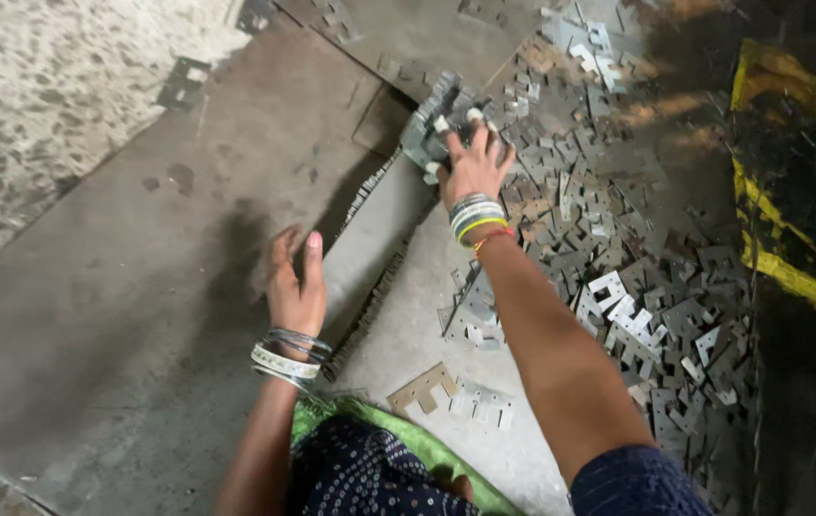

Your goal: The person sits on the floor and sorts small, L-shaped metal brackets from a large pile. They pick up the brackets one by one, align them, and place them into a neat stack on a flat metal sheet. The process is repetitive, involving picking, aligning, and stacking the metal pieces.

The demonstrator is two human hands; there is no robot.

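My right hand [473, 162] reaches forward and grips a bunch of small flat grey metal stampings [437, 119] at the far end of a long packed row of stampings [370, 186]. Flat and with fingers together, my left hand [295, 282] rests against the near left side of the same stacked block [370, 244], which runs diagonally away from me. Bangles circle both wrists.
A big loose heap of stampings [618, 239] covers the floor to the right. Some loose pieces [456, 392] lie near my knees. Large grey metal sheets [140, 287] lie on the left over speckled floor [35, 96]. A yellow-and-black object [790, 172] stands at the right edge.
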